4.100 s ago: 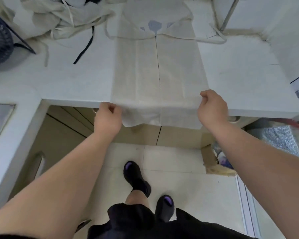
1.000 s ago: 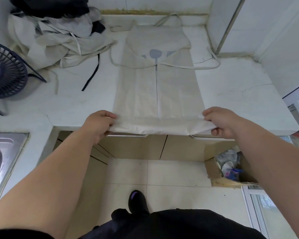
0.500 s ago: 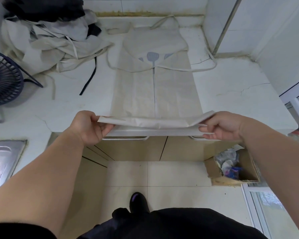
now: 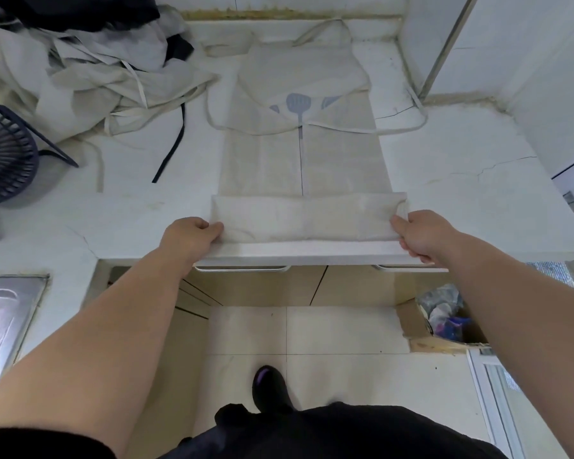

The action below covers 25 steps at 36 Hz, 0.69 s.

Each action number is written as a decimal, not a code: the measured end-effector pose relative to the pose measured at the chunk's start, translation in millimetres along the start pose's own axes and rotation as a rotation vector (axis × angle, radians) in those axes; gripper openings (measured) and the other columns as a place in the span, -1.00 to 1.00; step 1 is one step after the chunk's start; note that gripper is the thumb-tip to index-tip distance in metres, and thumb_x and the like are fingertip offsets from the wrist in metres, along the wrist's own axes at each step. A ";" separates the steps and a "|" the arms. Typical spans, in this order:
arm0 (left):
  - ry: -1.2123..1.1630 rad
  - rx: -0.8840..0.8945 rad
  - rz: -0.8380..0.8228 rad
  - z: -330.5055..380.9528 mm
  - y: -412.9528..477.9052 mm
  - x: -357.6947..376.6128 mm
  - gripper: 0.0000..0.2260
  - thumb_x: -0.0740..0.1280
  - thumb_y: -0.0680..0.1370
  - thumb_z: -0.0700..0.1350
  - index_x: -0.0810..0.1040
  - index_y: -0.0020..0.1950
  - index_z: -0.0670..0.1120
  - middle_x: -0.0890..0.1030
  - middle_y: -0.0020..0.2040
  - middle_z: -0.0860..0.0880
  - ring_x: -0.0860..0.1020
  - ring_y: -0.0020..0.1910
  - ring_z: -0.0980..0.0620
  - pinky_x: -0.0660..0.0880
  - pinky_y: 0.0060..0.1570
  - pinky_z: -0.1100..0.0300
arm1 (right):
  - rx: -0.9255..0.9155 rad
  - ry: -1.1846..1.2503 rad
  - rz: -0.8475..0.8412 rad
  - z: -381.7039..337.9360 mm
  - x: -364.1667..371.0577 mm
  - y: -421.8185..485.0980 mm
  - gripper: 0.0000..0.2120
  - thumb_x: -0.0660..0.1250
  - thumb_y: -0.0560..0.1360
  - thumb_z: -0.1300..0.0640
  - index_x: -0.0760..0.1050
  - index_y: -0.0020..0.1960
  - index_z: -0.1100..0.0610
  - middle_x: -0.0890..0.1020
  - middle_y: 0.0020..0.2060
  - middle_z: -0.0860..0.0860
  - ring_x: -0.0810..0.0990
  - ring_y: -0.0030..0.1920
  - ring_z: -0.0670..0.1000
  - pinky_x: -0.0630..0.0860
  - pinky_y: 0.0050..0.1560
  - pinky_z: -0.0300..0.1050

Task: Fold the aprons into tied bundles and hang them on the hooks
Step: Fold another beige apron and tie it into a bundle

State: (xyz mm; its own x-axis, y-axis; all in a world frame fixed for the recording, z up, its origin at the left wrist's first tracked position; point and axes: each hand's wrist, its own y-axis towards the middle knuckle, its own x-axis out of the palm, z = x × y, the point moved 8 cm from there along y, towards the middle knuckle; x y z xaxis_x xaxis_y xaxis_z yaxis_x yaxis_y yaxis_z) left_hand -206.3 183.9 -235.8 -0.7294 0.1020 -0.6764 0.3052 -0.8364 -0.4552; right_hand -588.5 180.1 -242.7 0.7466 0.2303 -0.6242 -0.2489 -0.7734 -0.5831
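My left hand [image 4: 193, 238] and right hand [image 4: 421, 236] each pinch one end of the folded hem [image 4: 307, 220] of the apron [image 4: 302, 160], fingers curled round the cloth. I'd guess that keeps the band flat and square for the next turn. The apron lies lengthwise on the counter [image 4: 461, 180], bib far, ties loose. The unfolded pile [image 4: 90, 87] sits far left, near the fan [image 4: 4, 160].

A kitchen: white cracked stone countertop [image 4: 461, 200] under the fingers [image 4: 209, 230], stainless steel sink [image 4: 7, 313] left of them, beige cabinet doors [image 4: 256, 289] below.
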 end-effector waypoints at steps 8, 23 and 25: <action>0.288 0.027 0.149 14.3 0.8 -1.4 -0.86 0.28 0.54 -0.10 0.47 -0.15 -0.16 0.51 -0.10 -0.15 0.49 -0.15 -0.12 0.41 -0.24 0.13 | 0.005 -0.404 0.124 -11.8 0.8 1.4 -0.67 0.07 0.63 0.02 0.35 0.18 0.27 0.52 0.11 0.24 0.49 0.04 0.23 0.42 0.04 0.01; 0.765 0.724 -0.193 84.3 -14.5 119.8 -0.46 -0.10 0.63 0.20 -0.13 0.57 0.08 -0.18 0.58 0.10 -0.19 0.55 0.08 -0.22 0.50 0.05 | -0.538 -0.806 0.071 -73.0 87.0 -4.4 -0.46 -0.12 0.61 -0.14 -0.08 0.55 -0.03 -0.05 0.55 0.01 0.03 0.49 0.10 -0.10 0.47 0.00; 0.794 0.644 -0.155 68.6 -3.0 105.2 -0.36 -0.14 0.56 0.33 -0.19 0.57 0.10 -0.24 0.57 0.09 -0.24 0.54 0.07 -0.25 0.50 0.03 | -0.477 -0.813 0.101 -62.9 76.7 1.9 -0.42 -0.15 0.58 -0.24 -0.09 0.54 -0.05 -0.07 0.54 0.02 0.01 0.49 0.11 -0.11 0.47 0.01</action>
State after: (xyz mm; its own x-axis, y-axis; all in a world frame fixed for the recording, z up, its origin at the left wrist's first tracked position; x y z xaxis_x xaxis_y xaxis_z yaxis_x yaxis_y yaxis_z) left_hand -325.8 160.2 -265.9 -0.0469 0.3633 -0.9305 -0.3139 -0.8897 -0.3315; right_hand -492.9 159.1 -259.0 0.0321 0.3508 -0.9359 0.1242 -0.9305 -0.3445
